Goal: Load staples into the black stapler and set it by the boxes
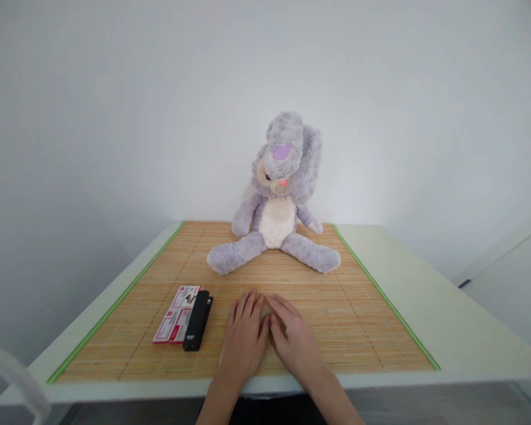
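My left hand (245, 333) lies palm down on the bamboo mat (310, 283), fingers stretched forward, holding nothing. Beside it my right hand (294, 339) rests on the same mat with its fingers stretched and slightly curved, also holding nothing. The two hands almost meet at the thumbs and fingertips. To the left of my left hand, a little apart from it, lies a black stapler (197, 321). Flat small boxes (168, 326) in white and red, probably staple boxes, lie against the stapler's left side; the stapler hides part of them.
A grey plush rabbit (277, 221) sits at the far side of the mat, legs spread, one ear over its face. The white table (393, 265) extends beyond the mat's green edging. A blurred white curved object (15, 375) shows at the lower left. Walls stand behind.
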A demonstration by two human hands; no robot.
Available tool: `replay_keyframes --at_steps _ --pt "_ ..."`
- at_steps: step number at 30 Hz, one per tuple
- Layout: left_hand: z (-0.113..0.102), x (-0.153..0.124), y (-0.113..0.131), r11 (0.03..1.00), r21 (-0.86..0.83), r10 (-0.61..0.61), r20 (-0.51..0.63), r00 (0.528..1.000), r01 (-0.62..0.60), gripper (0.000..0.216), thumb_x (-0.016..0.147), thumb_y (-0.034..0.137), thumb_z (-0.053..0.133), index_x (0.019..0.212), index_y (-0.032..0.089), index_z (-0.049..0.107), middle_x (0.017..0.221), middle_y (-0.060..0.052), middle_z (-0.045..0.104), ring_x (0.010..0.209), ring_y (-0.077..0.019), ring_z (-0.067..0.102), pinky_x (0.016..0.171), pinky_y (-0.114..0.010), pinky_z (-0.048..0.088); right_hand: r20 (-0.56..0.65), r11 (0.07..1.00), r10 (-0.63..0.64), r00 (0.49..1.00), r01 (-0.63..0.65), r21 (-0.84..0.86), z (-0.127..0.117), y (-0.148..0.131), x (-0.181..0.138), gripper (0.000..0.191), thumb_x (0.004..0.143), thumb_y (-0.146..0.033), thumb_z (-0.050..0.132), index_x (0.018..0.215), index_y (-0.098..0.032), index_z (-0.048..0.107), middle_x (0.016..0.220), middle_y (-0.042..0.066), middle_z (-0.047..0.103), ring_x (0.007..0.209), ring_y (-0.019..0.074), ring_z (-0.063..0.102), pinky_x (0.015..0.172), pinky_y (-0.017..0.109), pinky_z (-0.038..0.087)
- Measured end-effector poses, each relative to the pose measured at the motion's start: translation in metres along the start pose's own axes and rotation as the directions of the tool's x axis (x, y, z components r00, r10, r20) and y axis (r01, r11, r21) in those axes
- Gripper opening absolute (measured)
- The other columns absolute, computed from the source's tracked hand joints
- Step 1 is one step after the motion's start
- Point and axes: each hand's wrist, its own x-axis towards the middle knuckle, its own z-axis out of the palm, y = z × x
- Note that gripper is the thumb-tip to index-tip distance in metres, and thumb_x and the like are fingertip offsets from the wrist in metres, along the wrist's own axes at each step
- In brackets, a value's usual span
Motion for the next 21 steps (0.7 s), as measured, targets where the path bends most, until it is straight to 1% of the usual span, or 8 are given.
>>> replay_keyframes --at_steps 2,4,7,9,11,17,19,21 --pt "-0.001 0.000 0.001 1.000 -0.003 0.002 0.000 1.000 -0.002 0.049 0.105 0.039 0.040 0.151 0.027 0.048 0.161 -0.008 0.045 0.153 -0.0275 0.033 0.124 -0.056 0.030 -0.053 0.985 0.075 0.996 -0.065 0.161 0.001 0.001 0.008 0.042 0.097 -0.028 0.052 0.136 -0.028 0.066 0.143 0.007 0.064 0.137 0.0241 0.057 0.122 0.051 0.040" --pt "-0.002 0.000 0.002 1.000 -0.006 0.001 0.006 1.000 -0.001 0.049 0.105 0.040 0.040 0.152 0.027 0.047 0.161 -0.008 0.045 0.153 -0.0279 0.033 0.124 -0.057 0.029 -0.088 0.908 0.187 0.978 -0.138 0.395 0.003 0.001 0.016 0.040 0.095 -0.033 0.056 0.132 -0.024 0.068 0.140 0.009 0.067 0.134 0.0243 0.060 0.122 0.052 0.038" --pt "-0.004 0.000 0.004 1.000 -0.010 -0.006 0.010 1.000 0.006 0.049 0.105 0.040 0.040 0.152 0.030 0.046 0.162 -0.007 0.044 0.153 -0.0283 0.032 0.124 -0.058 0.028 -0.050 0.640 0.344 0.938 -0.195 0.744 0.001 0.003 0.028 0.043 0.093 -0.037 0.058 0.132 -0.021 0.067 0.140 0.012 0.067 0.134 0.0249 0.061 0.122 0.053 0.039" --pt "-0.005 0.000 0.005 1.000 -0.018 0.003 0.010 1.000 -0.003 0.048 0.105 0.039 0.040 0.151 0.031 0.048 0.161 -0.006 0.044 0.152 -0.0282 0.034 0.123 -0.058 0.029 0.006 0.468 0.353 0.935 -0.182 0.865 -0.004 0.006 0.034 0.044 0.095 -0.037 0.053 0.135 -0.021 0.064 0.143 0.012 0.064 0.137 0.0244 0.058 0.121 0.052 0.039" --pt "-0.007 0.000 0.005 0.999 -0.029 0.024 0.008 1.000 -0.023 0.046 0.105 0.038 0.041 0.149 0.032 0.050 0.160 -0.005 0.046 0.150 -0.0277 0.036 0.123 -0.057 0.031 0.046 0.371 0.306 0.951 -0.163 0.914 -0.010 0.013 0.038 0.046 0.097 -0.035 0.044 0.137 -0.023 0.063 0.147 0.012 0.061 0.140 0.0232 0.054 0.121 0.052 0.039" --pt "-0.016 0.000 0.008 0.988 -0.140 0.067 0.050 0.997 -0.059 0.041 0.102 0.036 0.050 0.142 0.034 0.057 0.154 -0.003 0.052 0.145 -0.0258 0.041 0.121 -0.053 0.034 0.076 0.230 0.183 0.980 -0.118 0.966 -0.016 0.035 0.040 0.048 0.101 -0.031 0.032 0.134 -0.026 0.066 0.156 0.007 0.052 0.145 0.0198 0.047 0.124 0.052 0.032" --pt "-0.023 0.001 0.011 0.972 -0.227 0.074 0.063 0.995 -0.058 0.035 0.099 0.037 0.057 0.134 0.034 0.064 0.149 -0.002 0.057 0.141 -0.0260 0.045 0.119 -0.051 0.036 0.115 0.117 0.187 0.976 -0.139 0.983 -0.015 0.036 0.038 0.049 0.102 -0.031 0.029 0.135 -0.026 0.065 0.158 0.006 0.050 0.146 0.0179 0.046 0.125 0.049 0.030" --pt "-0.030 0.003 0.016 0.942 -0.334 0.073 0.082 0.994 -0.041 0.026 0.097 0.038 0.061 0.121 0.033 0.071 0.138 -0.003 0.065 0.132 -0.0259 0.053 0.113 -0.047 0.040 0.171 -0.054 0.222 0.960 -0.163 0.985 -0.014 0.032 0.036 0.050 0.103 -0.029 0.027 0.137 -0.024 0.063 0.159 0.006 0.049 0.146 0.0162 0.046 0.125 0.047 0.031"
